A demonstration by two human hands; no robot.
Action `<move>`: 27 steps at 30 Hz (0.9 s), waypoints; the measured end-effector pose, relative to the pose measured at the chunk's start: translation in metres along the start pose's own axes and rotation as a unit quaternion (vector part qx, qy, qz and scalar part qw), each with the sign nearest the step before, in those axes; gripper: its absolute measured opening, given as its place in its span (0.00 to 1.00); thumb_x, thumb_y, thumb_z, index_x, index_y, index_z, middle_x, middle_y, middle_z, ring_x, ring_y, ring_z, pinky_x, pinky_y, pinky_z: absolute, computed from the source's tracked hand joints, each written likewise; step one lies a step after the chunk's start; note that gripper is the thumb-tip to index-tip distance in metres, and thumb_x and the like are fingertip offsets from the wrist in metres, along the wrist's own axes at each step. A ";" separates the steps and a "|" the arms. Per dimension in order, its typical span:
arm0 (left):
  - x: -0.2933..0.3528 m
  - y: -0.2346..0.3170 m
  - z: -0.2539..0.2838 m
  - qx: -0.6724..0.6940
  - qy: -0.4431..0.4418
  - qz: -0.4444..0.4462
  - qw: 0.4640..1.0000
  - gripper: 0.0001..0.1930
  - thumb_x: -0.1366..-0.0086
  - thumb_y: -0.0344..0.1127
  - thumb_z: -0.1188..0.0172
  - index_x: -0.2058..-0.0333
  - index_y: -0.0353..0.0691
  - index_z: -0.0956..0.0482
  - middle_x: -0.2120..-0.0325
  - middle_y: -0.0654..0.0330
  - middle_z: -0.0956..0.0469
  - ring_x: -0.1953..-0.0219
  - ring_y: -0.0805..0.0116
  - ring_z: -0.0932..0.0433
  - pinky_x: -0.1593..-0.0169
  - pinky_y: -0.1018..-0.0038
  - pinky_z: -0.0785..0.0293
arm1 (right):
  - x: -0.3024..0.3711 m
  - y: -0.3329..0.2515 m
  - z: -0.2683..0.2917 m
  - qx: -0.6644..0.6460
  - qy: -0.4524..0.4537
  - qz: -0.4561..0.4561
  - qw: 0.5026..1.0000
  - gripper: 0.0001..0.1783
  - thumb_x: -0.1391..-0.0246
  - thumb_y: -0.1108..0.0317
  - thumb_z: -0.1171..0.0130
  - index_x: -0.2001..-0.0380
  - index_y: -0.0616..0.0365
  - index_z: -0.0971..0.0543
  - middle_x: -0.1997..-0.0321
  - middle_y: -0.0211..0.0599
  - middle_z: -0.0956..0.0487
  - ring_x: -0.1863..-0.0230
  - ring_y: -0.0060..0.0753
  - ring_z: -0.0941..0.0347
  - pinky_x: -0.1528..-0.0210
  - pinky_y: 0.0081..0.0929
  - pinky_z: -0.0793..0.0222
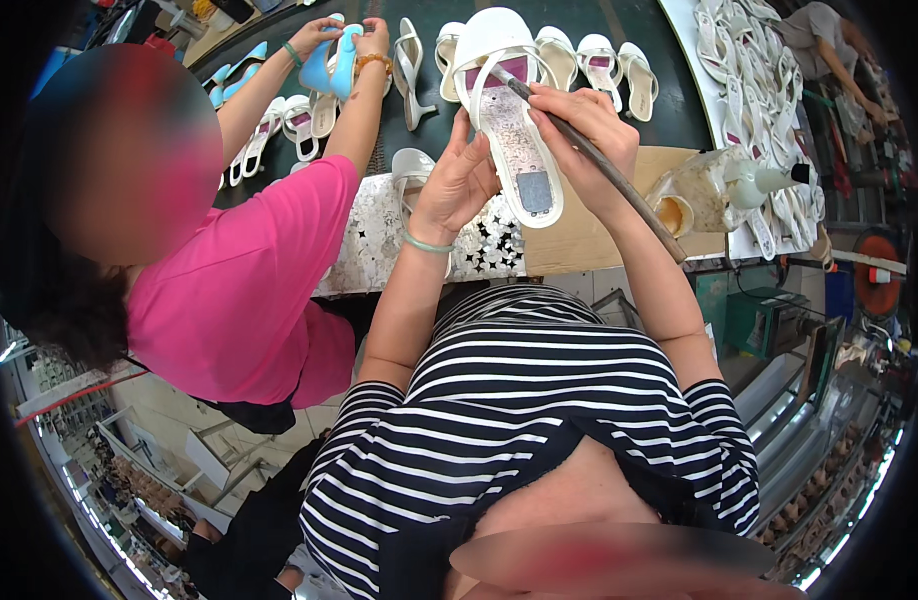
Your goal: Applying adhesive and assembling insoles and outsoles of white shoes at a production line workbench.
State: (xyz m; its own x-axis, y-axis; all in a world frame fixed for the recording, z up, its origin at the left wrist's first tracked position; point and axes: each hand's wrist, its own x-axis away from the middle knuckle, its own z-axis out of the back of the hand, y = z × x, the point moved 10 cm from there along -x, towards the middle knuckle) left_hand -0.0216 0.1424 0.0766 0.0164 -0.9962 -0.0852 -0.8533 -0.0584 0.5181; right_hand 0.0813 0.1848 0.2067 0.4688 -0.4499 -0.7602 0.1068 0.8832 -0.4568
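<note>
Between my hands is a white slide sandal (519, 125), held up with its open toe away from me. My left hand (459, 188) grips its left edge between thumb and fingers. A grey square patch marks the heel end of its insole, and purple shows under the strap. In my right hand (591, 135) is a long wooden-handled brush (634, 200), slanting down to the right. Its tip reaches in under the strap, against the insole; the bristles are too small to make out. Another white sandal (412, 165) stands just left of my left hand.
On the dark green bench (679, 85), white sandals (599, 65) stand in a row. A crusted pot (674, 213) with amber stuff and a pale bottle (754, 183) stand right. White sandals (724, 50) pile beyond. At left, a co-worker in pink (239, 260) handles a light-blue shoe (339, 65).
</note>
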 end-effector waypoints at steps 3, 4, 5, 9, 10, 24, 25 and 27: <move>-0.001 0.001 0.001 0.003 0.006 -0.005 1.000 0.32 0.33 0.39 0.44 0.36 0.53 0.52 0.41 0.61 0.37 0.40 0.63 0.33 0.43 0.60 0.29 | 0.000 0.002 0.005 0.021 0.005 -0.010 1.000 0.09 0.54 0.74 0.35 0.66 0.59 0.18 0.63 0.39 0.17 0.65 0.30 0.21 0.57 0.27 0.35; -0.001 0.000 0.001 0.004 0.004 -0.001 1.000 0.32 0.33 0.39 0.44 0.36 0.53 0.52 0.41 0.61 0.37 0.40 0.63 0.33 0.43 0.60 0.29 | 0.000 0.002 0.006 0.025 0.006 -0.012 1.000 0.09 0.54 0.74 0.35 0.66 0.59 0.18 0.63 0.39 0.17 0.65 0.30 0.21 0.57 0.27 0.35; -0.001 0.001 0.002 0.000 0.007 -0.002 1.000 0.32 0.33 0.39 0.44 0.36 0.53 0.51 0.41 0.61 0.37 0.40 0.63 0.33 0.42 0.60 0.30 | -0.001 0.003 0.008 0.034 0.010 -0.011 0.999 0.08 0.53 0.75 0.35 0.66 0.59 0.18 0.62 0.38 0.17 0.66 0.29 0.21 0.57 0.26 0.35; -0.003 0.001 -0.001 -0.017 0.002 -0.007 1.000 0.33 0.33 0.40 0.45 0.35 0.49 0.52 0.39 0.60 0.38 0.39 0.65 0.34 0.40 0.63 0.33 | 0.000 0.006 0.013 0.052 0.030 -0.004 0.998 0.08 0.54 0.73 0.35 0.67 0.59 0.19 0.64 0.36 0.17 0.66 0.30 0.22 0.57 0.28 0.37; -0.003 0.001 -0.003 -0.030 -0.001 -0.010 1.000 0.33 0.32 0.41 0.46 0.34 0.47 0.52 0.38 0.60 0.38 0.38 0.67 0.36 0.37 0.66 0.36 | 0.000 0.007 0.014 0.055 0.031 -0.005 0.998 0.08 0.54 0.73 0.35 0.67 0.59 0.19 0.64 0.36 0.17 0.66 0.30 0.22 0.57 0.28 0.37; -0.005 -0.002 0.004 -0.005 0.010 -0.005 1.000 0.35 0.34 0.37 0.43 0.34 0.56 0.54 0.40 0.60 0.37 0.40 0.62 0.33 0.42 0.59 0.31 | -0.001 0.003 0.015 0.115 0.052 -0.008 0.992 0.06 0.54 0.75 0.35 0.69 0.57 0.19 0.68 0.32 0.17 0.70 0.25 0.23 0.61 0.24 0.39; -0.004 -0.001 0.003 -0.008 0.012 -0.008 1.000 0.35 0.34 0.37 0.43 0.34 0.56 0.54 0.40 0.60 0.37 0.40 0.62 0.33 0.42 0.59 0.31 | -0.001 0.002 0.014 0.115 0.051 -0.008 0.992 0.06 0.54 0.75 0.35 0.69 0.57 0.19 0.68 0.32 0.17 0.70 0.25 0.23 0.61 0.24 0.39; -0.004 -0.001 0.002 -0.010 0.013 -0.012 1.000 0.35 0.34 0.36 0.43 0.34 0.57 0.54 0.40 0.60 0.37 0.40 0.62 0.33 0.42 0.59 0.31 | -0.002 0.001 0.015 0.111 0.058 -0.010 0.992 0.06 0.54 0.74 0.35 0.69 0.57 0.19 0.71 0.31 0.17 0.72 0.25 0.23 0.62 0.25 0.40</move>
State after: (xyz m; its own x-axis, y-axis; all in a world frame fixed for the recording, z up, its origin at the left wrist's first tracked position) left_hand -0.0221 0.1467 0.0744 0.0501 -0.9958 -0.0766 -0.8418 -0.0834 0.5332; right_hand 0.0936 0.1888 0.2144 0.3624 -0.4682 -0.8059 0.3113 0.8758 -0.3688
